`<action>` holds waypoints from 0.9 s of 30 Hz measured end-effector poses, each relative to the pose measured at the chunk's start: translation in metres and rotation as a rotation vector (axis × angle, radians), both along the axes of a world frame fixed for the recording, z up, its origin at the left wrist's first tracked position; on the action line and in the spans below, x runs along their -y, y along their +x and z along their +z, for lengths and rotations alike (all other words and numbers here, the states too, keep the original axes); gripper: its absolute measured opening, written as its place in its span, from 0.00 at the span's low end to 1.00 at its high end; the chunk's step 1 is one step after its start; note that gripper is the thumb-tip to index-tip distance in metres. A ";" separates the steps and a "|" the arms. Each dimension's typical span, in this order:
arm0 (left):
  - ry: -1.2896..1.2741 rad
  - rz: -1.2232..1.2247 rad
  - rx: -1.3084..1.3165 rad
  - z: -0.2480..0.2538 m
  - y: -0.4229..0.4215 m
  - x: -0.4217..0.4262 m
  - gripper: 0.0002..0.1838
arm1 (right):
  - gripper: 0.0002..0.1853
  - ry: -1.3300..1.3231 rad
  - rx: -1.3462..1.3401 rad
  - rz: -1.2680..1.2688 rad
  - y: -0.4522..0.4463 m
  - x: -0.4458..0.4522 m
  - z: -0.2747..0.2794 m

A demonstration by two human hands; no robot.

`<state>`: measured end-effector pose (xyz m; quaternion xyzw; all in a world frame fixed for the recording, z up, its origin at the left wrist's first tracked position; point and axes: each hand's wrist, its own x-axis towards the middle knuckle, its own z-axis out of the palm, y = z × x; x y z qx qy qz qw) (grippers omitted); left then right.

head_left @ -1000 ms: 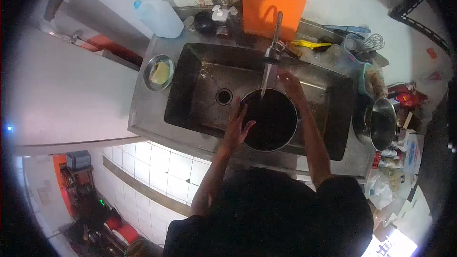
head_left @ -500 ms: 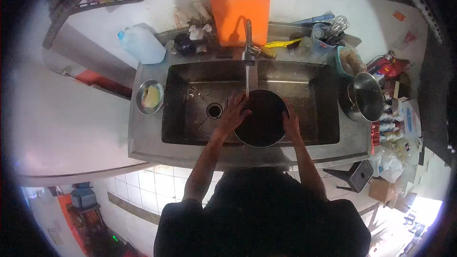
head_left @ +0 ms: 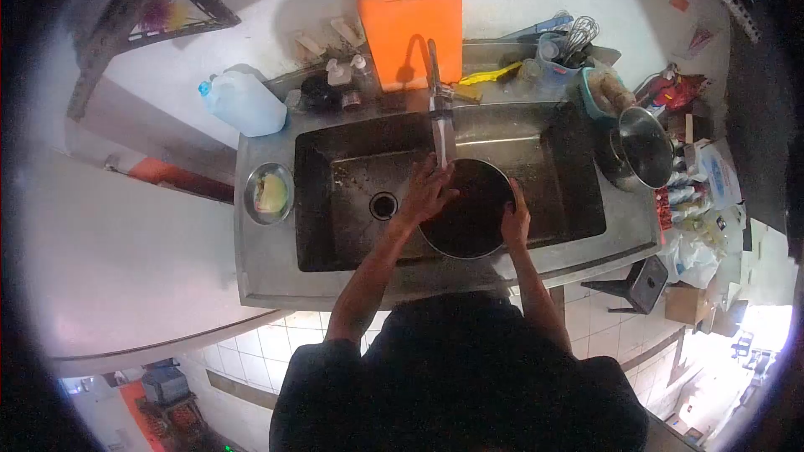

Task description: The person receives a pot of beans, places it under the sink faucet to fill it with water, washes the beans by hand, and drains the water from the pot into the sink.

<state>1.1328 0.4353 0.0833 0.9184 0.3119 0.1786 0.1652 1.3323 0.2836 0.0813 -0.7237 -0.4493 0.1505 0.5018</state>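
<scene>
In the head view, the dark round pan (head_left: 471,218) sits at the middle of the sink (head_left: 579,209)'s front edge, below the tap (head_left: 439,102), presumably to meet its outlet. The left hand (head_left: 427,194) lies on the pan's left rim, fingers spread, clasping nothing visible; the right hand (head_left: 516,219) curves along the right rim, probably steadying it (whether it truly grips, I cannot tell).

The pan (head_left: 466,213) is black, the board (head_left: 398,29) orange.

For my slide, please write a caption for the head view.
Left hand and right hand on a dark round pan over a metal sink, near the faucet.
</scene>
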 end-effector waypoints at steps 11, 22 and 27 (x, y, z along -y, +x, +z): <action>0.107 -0.045 -0.008 0.009 -0.008 -0.001 0.36 | 0.28 -0.034 -0.149 -0.062 -0.015 -0.005 0.007; 0.113 0.022 0.043 0.004 -0.026 0.009 0.35 | 0.28 -0.129 -0.126 -0.040 -0.020 -0.010 0.008; 0.010 0.005 0.028 0.010 -0.027 0.013 0.36 | 0.28 -0.057 0.009 0.022 -0.015 -0.006 -0.002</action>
